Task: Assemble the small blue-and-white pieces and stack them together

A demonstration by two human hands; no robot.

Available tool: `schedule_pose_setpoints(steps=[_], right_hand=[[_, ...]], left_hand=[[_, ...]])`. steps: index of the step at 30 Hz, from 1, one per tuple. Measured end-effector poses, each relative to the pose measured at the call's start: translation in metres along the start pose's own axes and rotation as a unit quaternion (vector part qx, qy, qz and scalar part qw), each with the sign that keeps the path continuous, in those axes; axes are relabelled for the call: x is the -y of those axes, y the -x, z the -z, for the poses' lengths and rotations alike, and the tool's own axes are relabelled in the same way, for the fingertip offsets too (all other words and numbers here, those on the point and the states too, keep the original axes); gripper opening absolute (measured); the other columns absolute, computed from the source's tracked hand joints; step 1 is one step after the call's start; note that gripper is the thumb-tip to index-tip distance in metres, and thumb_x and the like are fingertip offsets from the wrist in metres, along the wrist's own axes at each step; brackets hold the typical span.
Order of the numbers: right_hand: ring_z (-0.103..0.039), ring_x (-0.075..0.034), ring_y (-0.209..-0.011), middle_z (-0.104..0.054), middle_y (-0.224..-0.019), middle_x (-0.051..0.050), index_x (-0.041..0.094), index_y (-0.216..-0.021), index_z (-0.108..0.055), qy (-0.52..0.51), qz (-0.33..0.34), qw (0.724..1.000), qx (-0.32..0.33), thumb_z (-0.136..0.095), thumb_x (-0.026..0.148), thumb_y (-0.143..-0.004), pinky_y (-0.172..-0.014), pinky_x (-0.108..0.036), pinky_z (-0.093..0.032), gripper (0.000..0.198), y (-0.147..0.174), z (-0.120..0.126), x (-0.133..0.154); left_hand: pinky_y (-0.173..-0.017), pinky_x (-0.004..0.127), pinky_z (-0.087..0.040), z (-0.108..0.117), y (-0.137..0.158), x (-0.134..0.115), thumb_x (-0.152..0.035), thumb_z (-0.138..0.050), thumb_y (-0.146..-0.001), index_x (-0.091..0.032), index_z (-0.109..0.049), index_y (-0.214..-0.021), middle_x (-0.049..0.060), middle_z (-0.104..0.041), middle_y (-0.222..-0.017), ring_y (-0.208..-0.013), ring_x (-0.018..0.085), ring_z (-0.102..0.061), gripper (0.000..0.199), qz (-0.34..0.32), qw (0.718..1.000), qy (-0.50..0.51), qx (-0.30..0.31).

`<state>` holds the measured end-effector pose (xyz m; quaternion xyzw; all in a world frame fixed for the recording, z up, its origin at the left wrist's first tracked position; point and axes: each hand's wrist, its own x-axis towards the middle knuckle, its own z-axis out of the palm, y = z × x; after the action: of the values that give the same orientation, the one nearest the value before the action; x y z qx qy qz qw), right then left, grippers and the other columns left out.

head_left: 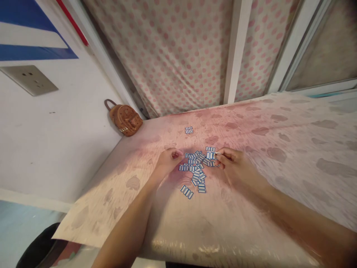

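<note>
A loose pile of small blue-and-white striped pieces (196, 173) lies on the table between my hands, several of them overlapping. My right hand (232, 162), at the pile's right side, pinches a small blue-and-white piece (211, 155) between thumb and fingers. On the left edge of the pile, my left hand (167, 160) has thumb and index finger pressed together; whether anything is between them I cannot make out. One striped piece (186, 192) lies apart at the near side. Farther back, a neat little group of the same pieces (189, 130) sits by itself.
A patterned plastic cover spreads over the table (251, 219). At the far left corner, a small brown backpack-shaped bag (126, 119) rests against the white wall (69, 123). Behind the table hangs a pink-dotted curtain (178, 56). A dark round object (39, 245) is below the left edge.
</note>
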<state>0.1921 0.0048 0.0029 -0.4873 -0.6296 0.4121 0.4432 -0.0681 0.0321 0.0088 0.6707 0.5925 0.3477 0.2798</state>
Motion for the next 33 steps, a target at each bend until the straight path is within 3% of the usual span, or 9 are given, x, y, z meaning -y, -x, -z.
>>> schedule_pose_setpoints(steps=[6, 12, 17, 21, 26, 33], right_hand=[[-0.053, -0.015, -0.064, -0.057, -0.067, 0.001, 0.019, -0.074, -0.060, -0.016, 0.020, 1.000, 0.004, -0.055, 0.038, -0.092, -0.060, -0.027, -0.038, 0.027, -0.003, 0.002, -0.004], [-0.052, -0.015, -0.063, -0.058, -0.067, 0.001, 0.019, -0.074, -0.060, -0.002, 0.018, 1.000, 0.001, -0.054, 0.037, -0.092, -0.060, -0.027, -0.037, 0.026, -0.002, 0.003, -0.001], [-0.052, -0.014, -0.063, -0.056, -0.067, 0.002, 0.019, -0.074, -0.060, -0.009, 0.024, 1.000, 0.012, -0.054, 0.037, -0.092, -0.061, -0.027, -0.037, 0.026, -0.003, 0.003, -0.002], [-0.050, -0.014, -0.061, -0.055, -0.065, 0.002, 0.019, -0.073, -0.059, -0.013, 0.014, 1.000, 0.010, -0.055, 0.038, -0.092, -0.057, -0.027, -0.035, 0.028, -0.001, 0.002, -0.002], [-0.048, -0.013, -0.056, -0.053, -0.063, 0.002, 0.019, -0.072, -0.059, -0.012, 0.000, 1.000, 0.012, -0.053, 0.037, -0.093, -0.053, -0.026, -0.034, 0.028, 0.001, 0.001, 0.006], [-0.047, -0.013, -0.055, -0.054, -0.063, 0.001, 0.020, -0.071, -0.057, -0.011, 0.001, 0.995, 0.099, -0.053, 0.041, -0.093, -0.053, -0.026, -0.035, 0.032, 0.011, -0.005, 0.017]], left_hand=[[-0.067, 0.026, -0.048, 0.008, -0.002, 0.008, -0.024, -0.069, -0.076, -0.017, -0.071, -0.078, 0.005, -0.072, -0.079, -0.072, 0.017, -0.064, 0.008, -0.001, 0.999, -0.042, 0.025], [-0.071, 0.026, -0.048, 0.021, 0.002, 0.002, -0.028, -0.079, -0.070, -0.018, -0.074, -0.082, 0.005, -0.071, -0.086, -0.079, 0.017, -0.063, 0.017, -0.095, 0.981, -0.057, 0.157], [-0.063, 0.023, -0.043, 0.023, 0.004, -0.001, -0.030, -0.078, -0.069, -0.016, -0.069, -0.078, 0.002, -0.068, -0.081, -0.070, 0.014, -0.058, 0.018, -0.076, 0.976, -0.068, 0.190], [-0.057, 0.023, -0.037, 0.018, 0.004, 0.001, -0.034, -0.074, -0.074, -0.016, -0.065, -0.074, -0.002, -0.059, -0.067, -0.063, 0.012, -0.052, 0.020, -0.064, 0.983, -0.031, 0.172], [-0.055, 0.022, -0.037, -0.001, 0.004, -0.003, -0.041, -0.077, -0.074, -0.015, -0.060, -0.074, -0.001, -0.060, -0.065, -0.059, 0.012, -0.054, 0.031, -0.014, 0.985, 0.127, 0.116], [-0.055, 0.021, -0.036, -0.038, 0.018, -0.022, -0.045, -0.075, -0.076, -0.013, -0.064, -0.072, 0.000, -0.059, -0.066, -0.059, 0.010, -0.052, 0.034, -0.019, 0.973, 0.193, 0.122]])
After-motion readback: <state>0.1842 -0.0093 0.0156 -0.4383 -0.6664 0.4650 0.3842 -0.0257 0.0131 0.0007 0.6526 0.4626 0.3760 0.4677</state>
